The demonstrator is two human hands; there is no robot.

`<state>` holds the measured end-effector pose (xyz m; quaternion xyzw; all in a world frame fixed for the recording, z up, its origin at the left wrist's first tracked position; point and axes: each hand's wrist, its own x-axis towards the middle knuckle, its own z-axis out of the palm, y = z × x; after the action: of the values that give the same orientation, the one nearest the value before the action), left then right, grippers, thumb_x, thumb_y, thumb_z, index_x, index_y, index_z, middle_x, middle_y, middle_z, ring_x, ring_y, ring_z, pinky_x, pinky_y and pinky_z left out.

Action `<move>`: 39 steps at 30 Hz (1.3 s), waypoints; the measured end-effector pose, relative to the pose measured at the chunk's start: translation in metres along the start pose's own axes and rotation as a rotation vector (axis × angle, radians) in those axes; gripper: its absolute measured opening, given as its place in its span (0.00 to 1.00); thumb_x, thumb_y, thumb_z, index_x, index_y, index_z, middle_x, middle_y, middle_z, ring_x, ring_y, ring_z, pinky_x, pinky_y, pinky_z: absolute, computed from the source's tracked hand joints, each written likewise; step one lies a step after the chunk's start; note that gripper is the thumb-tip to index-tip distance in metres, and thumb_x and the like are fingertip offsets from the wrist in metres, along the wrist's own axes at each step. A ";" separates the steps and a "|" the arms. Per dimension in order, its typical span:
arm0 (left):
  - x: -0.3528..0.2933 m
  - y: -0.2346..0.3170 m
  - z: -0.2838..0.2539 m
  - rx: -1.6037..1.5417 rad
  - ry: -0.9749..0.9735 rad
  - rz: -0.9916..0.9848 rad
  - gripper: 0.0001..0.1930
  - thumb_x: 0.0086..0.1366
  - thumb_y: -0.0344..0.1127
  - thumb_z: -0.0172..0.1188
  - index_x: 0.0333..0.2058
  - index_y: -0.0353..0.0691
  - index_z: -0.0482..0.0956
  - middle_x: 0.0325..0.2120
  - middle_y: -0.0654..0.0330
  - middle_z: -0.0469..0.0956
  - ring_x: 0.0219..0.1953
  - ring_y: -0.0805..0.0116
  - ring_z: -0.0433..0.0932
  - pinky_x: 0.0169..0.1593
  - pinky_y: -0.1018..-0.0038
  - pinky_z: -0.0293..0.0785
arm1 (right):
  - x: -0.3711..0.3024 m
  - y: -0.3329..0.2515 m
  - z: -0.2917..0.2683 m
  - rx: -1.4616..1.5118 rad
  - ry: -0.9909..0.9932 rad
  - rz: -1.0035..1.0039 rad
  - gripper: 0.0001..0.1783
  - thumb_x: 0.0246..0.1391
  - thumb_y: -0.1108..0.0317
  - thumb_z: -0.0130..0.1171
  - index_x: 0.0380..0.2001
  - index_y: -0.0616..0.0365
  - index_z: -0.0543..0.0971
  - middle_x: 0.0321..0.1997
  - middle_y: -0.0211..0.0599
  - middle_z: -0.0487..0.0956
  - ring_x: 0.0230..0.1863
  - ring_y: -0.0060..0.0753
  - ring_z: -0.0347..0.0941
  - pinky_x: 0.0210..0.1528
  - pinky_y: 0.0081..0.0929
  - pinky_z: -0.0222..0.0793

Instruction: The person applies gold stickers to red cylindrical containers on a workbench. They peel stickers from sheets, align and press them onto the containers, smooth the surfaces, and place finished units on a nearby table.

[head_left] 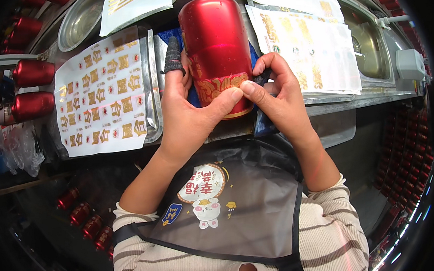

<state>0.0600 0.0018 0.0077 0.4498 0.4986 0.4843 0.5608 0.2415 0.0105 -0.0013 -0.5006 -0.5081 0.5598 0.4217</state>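
A shiny red bottle (216,41) with water drops on it lies in front of me, its neck pointing away. Around its near end runs a gold patterned band (221,87). My left hand (187,95) holds the bottle's left side, thumb pressed on the band; a dark cover sits on one finger. From the right, my right hand (276,89) grips the same end, its thumb tip beside the left thumb. Some right fingers, also with a dark cover, are partly hidden. Under the bottle shows a blue cloth (162,35).
Left lies a sheet of gold decals (100,95) on a metal tray (150,85); more decal sheets (316,55) lie right. A metal bowl (78,22) stands far left, a sink (370,41) far right. Red bottles (34,106) stand at left and on racks (401,149) at right.
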 end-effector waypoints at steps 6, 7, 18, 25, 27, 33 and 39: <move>0.003 -0.008 -0.003 0.045 0.001 0.144 0.33 0.54 0.32 0.76 0.50 0.27 0.62 0.51 0.43 0.74 0.55 0.62 0.76 0.59 0.68 0.73 | 0.003 -0.002 -0.006 0.071 -0.067 0.058 0.18 0.54 0.64 0.70 0.38 0.56 0.70 0.38 0.22 0.69 0.25 0.05 0.59 0.25 0.09 0.57; 0.003 -0.008 -0.002 0.033 0.000 0.139 0.34 0.54 0.32 0.76 0.50 0.27 0.62 0.51 0.44 0.74 0.55 0.62 0.76 0.59 0.68 0.73 | 0.005 0.000 -0.006 0.116 -0.060 0.053 0.18 0.54 0.64 0.70 0.38 0.56 0.70 0.37 0.22 0.69 0.25 0.05 0.59 0.25 0.09 0.56; -0.003 -0.021 -0.011 0.047 -0.035 0.108 0.46 0.45 0.37 0.82 0.57 0.28 0.61 0.55 0.45 0.72 0.59 0.60 0.72 0.64 0.64 0.67 | 0.004 -0.001 0.000 0.122 -0.030 0.070 0.19 0.54 0.62 0.71 0.38 0.56 0.70 0.34 0.23 0.71 0.25 0.05 0.62 0.25 0.09 0.59; -0.004 -0.037 -0.038 0.650 -0.187 0.187 0.65 0.40 0.33 0.84 0.70 0.31 0.43 0.67 0.48 0.60 0.69 0.59 0.63 0.70 0.63 0.59 | 0.010 -0.003 -0.016 0.264 0.144 0.175 0.05 0.57 0.67 0.63 0.31 0.56 0.79 0.29 0.25 0.77 0.31 0.13 0.70 0.34 0.15 0.66; -0.004 -0.042 -0.028 0.494 -0.087 0.273 0.60 0.42 0.43 0.82 0.68 0.32 0.51 0.65 0.49 0.66 0.68 0.57 0.64 0.72 0.54 0.34 | 0.012 -0.002 -0.034 0.424 0.219 0.147 0.06 0.57 0.70 0.60 0.36 0.59 0.77 0.32 0.29 0.78 0.34 0.17 0.74 0.37 0.16 0.71; -0.010 -0.044 -0.018 0.763 0.069 0.551 0.55 0.49 0.49 0.77 0.68 0.30 0.55 0.69 0.46 0.60 0.73 0.53 0.55 0.72 0.46 0.22 | -0.015 -0.039 0.029 -0.376 0.097 -0.478 0.17 0.50 0.76 0.67 0.44 0.61 0.75 0.38 0.35 0.80 0.37 0.25 0.78 0.41 0.26 0.75; -0.012 -0.052 -0.014 0.699 0.088 0.527 0.56 0.48 0.46 0.78 0.68 0.28 0.54 0.69 0.43 0.58 0.73 0.51 0.55 0.73 0.48 0.26 | -0.019 -0.017 0.016 -0.414 0.312 -0.341 0.12 0.55 0.70 0.63 0.41 0.63 0.75 0.35 0.43 0.78 0.34 0.34 0.77 0.38 0.30 0.74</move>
<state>0.0501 -0.0164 -0.0435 0.7033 0.5241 0.4317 0.2105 0.2277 -0.0083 0.0174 -0.5632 -0.6173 0.2819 0.4714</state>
